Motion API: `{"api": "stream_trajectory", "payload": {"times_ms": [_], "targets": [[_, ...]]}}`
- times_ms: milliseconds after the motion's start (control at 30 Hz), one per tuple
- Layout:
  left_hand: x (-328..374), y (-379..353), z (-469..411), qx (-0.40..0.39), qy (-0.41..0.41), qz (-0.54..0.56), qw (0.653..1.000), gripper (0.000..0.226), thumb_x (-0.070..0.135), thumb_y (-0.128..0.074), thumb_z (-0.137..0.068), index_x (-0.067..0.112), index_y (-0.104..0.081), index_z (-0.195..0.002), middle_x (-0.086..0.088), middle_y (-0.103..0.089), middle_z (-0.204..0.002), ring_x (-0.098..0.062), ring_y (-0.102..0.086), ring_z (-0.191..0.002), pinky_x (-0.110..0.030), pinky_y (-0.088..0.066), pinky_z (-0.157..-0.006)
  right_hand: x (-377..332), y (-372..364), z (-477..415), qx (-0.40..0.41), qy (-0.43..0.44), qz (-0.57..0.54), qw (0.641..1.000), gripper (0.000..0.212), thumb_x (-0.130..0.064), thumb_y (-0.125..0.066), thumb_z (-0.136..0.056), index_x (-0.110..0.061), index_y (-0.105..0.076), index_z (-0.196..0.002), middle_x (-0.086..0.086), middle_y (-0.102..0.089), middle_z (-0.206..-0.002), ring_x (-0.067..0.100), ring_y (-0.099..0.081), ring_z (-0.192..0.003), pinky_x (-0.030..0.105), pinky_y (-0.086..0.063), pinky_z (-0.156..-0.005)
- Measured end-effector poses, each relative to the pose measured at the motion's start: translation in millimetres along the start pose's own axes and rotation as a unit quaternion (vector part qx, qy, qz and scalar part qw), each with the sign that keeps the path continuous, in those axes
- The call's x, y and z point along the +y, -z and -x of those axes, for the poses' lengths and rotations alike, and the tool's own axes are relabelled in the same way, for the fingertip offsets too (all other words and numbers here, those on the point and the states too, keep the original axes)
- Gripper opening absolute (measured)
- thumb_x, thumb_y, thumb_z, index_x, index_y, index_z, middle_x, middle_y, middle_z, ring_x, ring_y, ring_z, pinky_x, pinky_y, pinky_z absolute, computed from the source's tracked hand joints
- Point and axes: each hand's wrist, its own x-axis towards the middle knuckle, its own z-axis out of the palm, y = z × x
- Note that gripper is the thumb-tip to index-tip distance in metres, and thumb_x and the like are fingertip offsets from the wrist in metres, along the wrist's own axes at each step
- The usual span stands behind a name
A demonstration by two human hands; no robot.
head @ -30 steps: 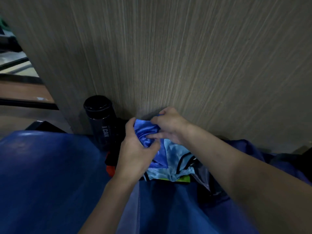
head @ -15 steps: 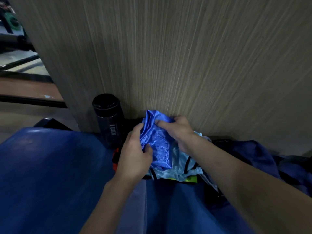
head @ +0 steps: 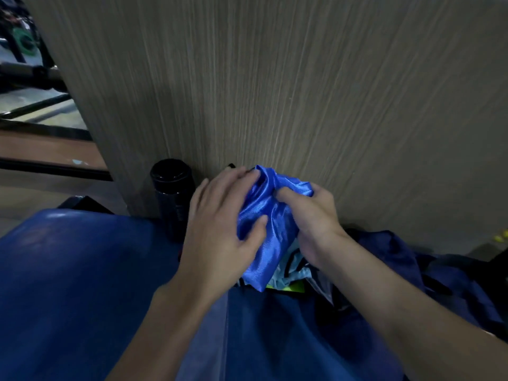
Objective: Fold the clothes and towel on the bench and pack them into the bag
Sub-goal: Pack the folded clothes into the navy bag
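A shiny blue garment (head: 270, 229) is bunched up between both my hands, close to the wood-grain wall. My left hand (head: 220, 232) lies over its left side, fingers on the top fold and thumb pressing into the cloth. My right hand (head: 310, 215) grips its right side with curled fingers. Below the bundle, a light blue garment (head: 291, 273) with black trim and a bit of neon yellow peeks out of the dark bag (head: 327, 292). A dark blue cloth (head: 390, 251) lies crumpled to the right.
A black bottle (head: 173, 191) stands against the wood-grain wall (head: 302, 92) just left of my hands. The blue padded bench (head: 82, 284) fills the foreground. Gym equipment and floor show at the far left.
The shiny blue garment has been lifted and bunched higher. My left hand moved up over its top and my right hand shifted to grip its right side.
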Motion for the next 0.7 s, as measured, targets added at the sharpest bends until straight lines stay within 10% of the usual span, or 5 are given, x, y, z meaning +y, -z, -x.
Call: {"api": "stream_trajectory", "payload": {"times_ms": [167,267,467,567,700], "targets": [[51,-5,-3,-0.121,0.018,0.101,0.987,0.08,0.058,-0.065,-0.081,0.035,-0.032,-0.151,0.027,-0.031,-0.153,0.01,-0.028,-0.14,-0.025,-0.026,-0.117,-20,45,54,-0.004,0.043,-0.086,0.995,0.018,0.005,-0.063,-0.084,0.007,-0.059,-0.102,0.024,-0.068,-0.091,0.034,-0.067,-0.08,0.052,-0.056,-0.08],[81,-6,-5,-0.162,0.08,0.255,0.95,0.082,0.032,-0.082,-0.079,0.036,-0.037,-0.147,0.034,-0.052,-0.131,0.017,-0.048,-0.121,-0.006,-0.037,-0.098,-27,80,81,-0.017,0.056,-0.124,0.991,0.012,0.006,-0.062,-0.086,-0.004,-0.059,-0.091,0.019,-0.065,-0.085,0.032,-0.065,-0.078,0.049,-0.055,-0.075],[135,-26,-9,-0.25,0.069,0.318,0.912,0.052,0.012,-0.082,-0.08,0.024,-0.059,-0.124,0.008,-0.072,-0.11,-0.009,-0.069,-0.102,-0.028,-0.056,-0.088,-33,150,122,-0.051,0.074,-0.161,0.983,0.02,0.001,-0.069,-0.081,-0.006,-0.056,-0.095,0.022,-0.064,-0.094,0.034,-0.064,-0.085,0.05,-0.054,-0.082],[160,-41,-5,-0.271,0.055,0.317,0.907,0.048,0.008,-0.082,-0.078,0.025,-0.061,-0.118,0.012,-0.072,-0.109,-0.004,-0.068,-0.102,-0.018,-0.052,-0.087,-41,188,137,-0.029,0.127,-0.049,0.99,0.031,0.004,-0.07,-0.083,-0.014,-0.053,-0.101,0.011,-0.066,-0.1,0.02,-0.067,-0.087,0.029,-0.056,-0.074],[194,-59,-4,-0.357,-0.01,0.234,0.904,0.057,0.013,-0.087,-0.073,0.026,-0.06,-0.122,0.018,-0.067,-0.114,0.009,-0.059,-0.111,-0.009,-0.043,-0.094,-56,243,143,-0.048,0.166,0.207,0.963,0.094,-0.04,-0.094,-0.054,-0.033,-0.043,-0.133,-0.001,-0.053,-0.137,0.002,-0.051,-0.127,0.023,-0.041,-0.106]]}}
